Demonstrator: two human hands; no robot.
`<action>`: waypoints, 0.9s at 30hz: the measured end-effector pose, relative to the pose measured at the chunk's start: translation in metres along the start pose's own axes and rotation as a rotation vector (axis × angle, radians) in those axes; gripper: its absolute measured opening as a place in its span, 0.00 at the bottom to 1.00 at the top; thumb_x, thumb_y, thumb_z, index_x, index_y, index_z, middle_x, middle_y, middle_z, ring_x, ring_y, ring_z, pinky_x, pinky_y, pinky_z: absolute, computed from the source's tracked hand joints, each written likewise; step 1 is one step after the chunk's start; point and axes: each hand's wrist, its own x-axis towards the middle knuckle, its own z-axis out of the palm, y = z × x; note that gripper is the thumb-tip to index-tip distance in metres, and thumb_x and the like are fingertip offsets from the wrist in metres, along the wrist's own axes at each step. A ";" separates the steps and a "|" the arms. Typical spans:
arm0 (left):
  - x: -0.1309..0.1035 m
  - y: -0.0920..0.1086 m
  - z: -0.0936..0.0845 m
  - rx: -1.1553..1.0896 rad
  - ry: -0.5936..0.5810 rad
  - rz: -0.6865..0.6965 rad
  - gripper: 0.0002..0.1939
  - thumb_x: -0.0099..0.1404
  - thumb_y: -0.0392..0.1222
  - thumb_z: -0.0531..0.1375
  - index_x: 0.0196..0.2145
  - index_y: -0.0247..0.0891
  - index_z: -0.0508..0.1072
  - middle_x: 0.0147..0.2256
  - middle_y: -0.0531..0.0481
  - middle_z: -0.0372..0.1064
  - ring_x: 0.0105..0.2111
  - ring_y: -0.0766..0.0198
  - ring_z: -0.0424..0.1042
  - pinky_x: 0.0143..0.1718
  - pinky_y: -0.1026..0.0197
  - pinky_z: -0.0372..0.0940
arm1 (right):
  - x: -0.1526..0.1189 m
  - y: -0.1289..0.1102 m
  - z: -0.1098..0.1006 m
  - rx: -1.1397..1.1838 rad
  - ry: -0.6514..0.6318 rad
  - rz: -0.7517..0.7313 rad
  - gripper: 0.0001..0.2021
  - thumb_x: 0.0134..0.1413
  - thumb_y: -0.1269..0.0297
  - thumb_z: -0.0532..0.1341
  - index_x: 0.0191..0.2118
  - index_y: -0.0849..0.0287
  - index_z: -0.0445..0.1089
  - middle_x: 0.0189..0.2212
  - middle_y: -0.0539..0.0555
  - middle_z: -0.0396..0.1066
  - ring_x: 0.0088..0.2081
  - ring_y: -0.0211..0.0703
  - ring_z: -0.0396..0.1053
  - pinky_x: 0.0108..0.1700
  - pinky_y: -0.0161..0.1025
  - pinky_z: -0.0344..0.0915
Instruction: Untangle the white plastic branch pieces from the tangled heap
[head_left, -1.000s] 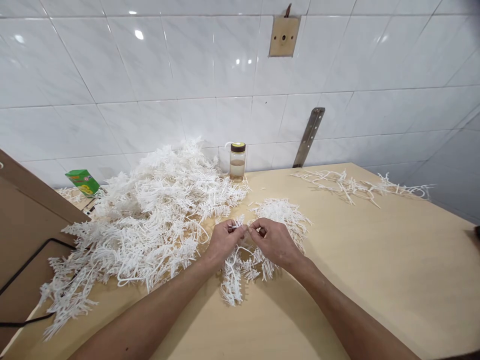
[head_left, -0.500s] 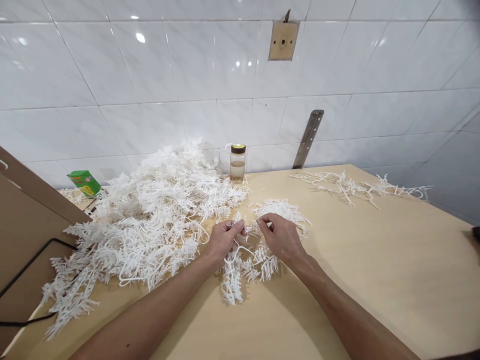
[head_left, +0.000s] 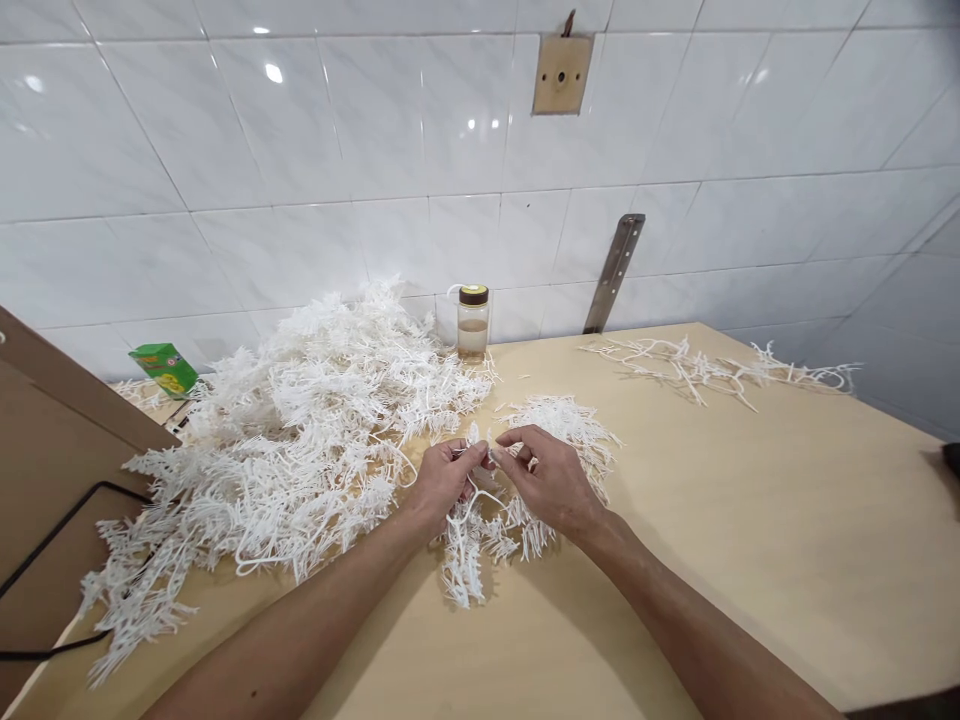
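Observation:
Between thumb and fingers, my left hand grips a white branching plastic sprig, whose bristly twigs hang down onto the table. My right hand is closed in a pinch at the sprig's upper tip, right beside the left thumb; whatever small piece its fingertips hold is too fine to make out. Behind the right hand lies a loose heap of short white bits. To the left spreads a large tangled pile of the same white sprigs.
Bare white stems lie at the back right of the wooden table. A jar of liquid stands near the tiled wall. A green box and a brown cardboard panel are at the left. A metal bracket leans on the wall.
My right hand has moved left, its fingertips now meeting the sprig's tip beside my left hand. The left hand keeps its grip in nearly the same place.

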 end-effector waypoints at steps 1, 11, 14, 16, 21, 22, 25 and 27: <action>0.000 -0.001 0.000 0.001 0.003 0.005 0.20 0.55 0.58 0.64 0.27 0.36 0.73 0.12 0.60 0.54 0.11 0.74 0.49 0.14 0.67 0.44 | -0.001 0.000 0.001 0.000 -0.018 -0.004 0.08 0.59 0.62 0.59 0.39 0.59 0.72 0.37 0.55 0.74 0.26 0.36 0.68 0.31 0.35 0.66; 0.000 -0.001 0.001 -0.011 0.008 -0.001 0.17 0.56 0.55 0.64 0.27 0.36 0.74 0.11 0.60 0.54 0.11 0.74 0.49 0.14 0.67 0.44 | 0.000 -0.003 0.000 0.002 -0.059 -0.028 0.08 0.59 0.66 0.58 0.31 0.57 0.73 0.30 0.52 0.73 0.30 0.39 0.69 0.33 0.35 0.66; 0.000 0.000 0.001 -0.003 0.007 -0.004 0.16 0.56 0.54 0.64 0.27 0.36 0.74 0.11 0.59 0.54 0.10 0.74 0.49 0.14 0.67 0.44 | 0.001 -0.004 -0.001 0.010 -0.055 -0.014 0.07 0.58 0.66 0.58 0.31 0.57 0.72 0.30 0.52 0.74 0.30 0.39 0.69 0.33 0.35 0.66; -0.001 0.001 0.000 0.009 0.004 -0.007 0.16 0.56 0.53 0.64 0.28 0.36 0.74 0.11 0.59 0.54 0.10 0.73 0.48 0.13 0.67 0.43 | 0.000 -0.004 0.000 0.012 -0.060 0.018 0.07 0.57 0.67 0.58 0.31 0.57 0.72 0.29 0.51 0.74 0.29 0.38 0.69 0.33 0.35 0.65; -0.002 0.003 0.001 0.013 -0.011 -0.004 0.16 0.56 0.53 0.64 0.27 0.36 0.73 0.11 0.60 0.54 0.11 0.73 0.50 0.13 0.67 0.44 | -0.001 -0.005 0.000 0.039 -0.094 0.093 0.07 0.56 0.65 0.57 0.32 0.58 0.71 0.29 0.52 0.74 0.28 0.38 0.69 0.31 0.35 0.65; -0.002 0.003 0.001 0.010 -0.015 0.003 0.16 0.56 0.53 0.64 0.27 0.36 0.73 0.11 0.60 0.54 0.11 0.73 0.50 0.13 0.67 0.45 | -0.001 -0.006 0.000 0.039 -0.107 0.106 0.07 0.56 0.64 0.57 0.32 0.58 0.72 0.29 0.52 0.74 0.28 0.39 0.69 0.31 0.36 0.65; -0.003 0.003 0.002 -0.003 -0.031 0.030 0.18 0.55 0.55 0.65 0.26 0.36 0.72 0.12 0.60 0.54 0.11 0.74 0.50 0.14 0.68 0.45 | 0.000 -0.008 -0.002 0.022 -0.139 0.146 0.08 0.57 0.62 0.58 0.31 0.58 0.72 0.29 0.52 0.75 0.28 0.39 0.70 0.32 0.36 0.65; -0.003 0.002 0.002 0.000 -0.032 0.039 0.18 0.54 0.55 0.66 0.26 0.35 0.72 0.13 0.60 0.55 0.12 0.74 0.50 0.14 0.68 0.46 | 0.000 -0.010 -0.002 0.014 -0.147 0.159 0.09 0.56 0.62 0.58 0.31 0.58 0.72 0.30 0.52 0.75 0.29 0.39 0.70 0.32 0.36 0.65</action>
